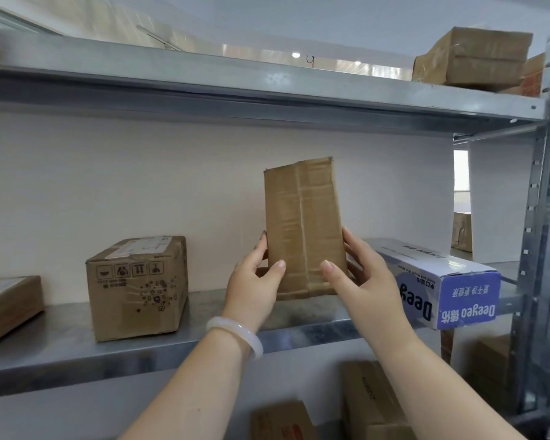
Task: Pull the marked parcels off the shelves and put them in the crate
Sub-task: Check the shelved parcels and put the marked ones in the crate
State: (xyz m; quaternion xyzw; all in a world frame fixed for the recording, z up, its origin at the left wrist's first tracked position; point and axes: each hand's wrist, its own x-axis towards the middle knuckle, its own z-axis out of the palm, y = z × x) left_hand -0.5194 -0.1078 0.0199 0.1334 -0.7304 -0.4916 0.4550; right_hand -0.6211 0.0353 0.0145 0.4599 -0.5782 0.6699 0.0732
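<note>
At the left end of the metal shelf (61, 344) a flat brown box (8, 304) lies close to the front edge. Beside it stands a printed carton (137, 290) with a label on top. Toward the middle, the left hand (251, 287), a pale bangle (235, 333) on its wrist, grips the left edge of a tall brown parcel (302, 223), thumb on the front face and fingers curled behind. The parcel stands upright, its bottom edge low over the shelf; whether it touches cannot be told. The right hand (365, 281) holds the parcel's right edge in the same way. At the right end a blue-and-white box (442, 281) overhangs the front edge.
</note>
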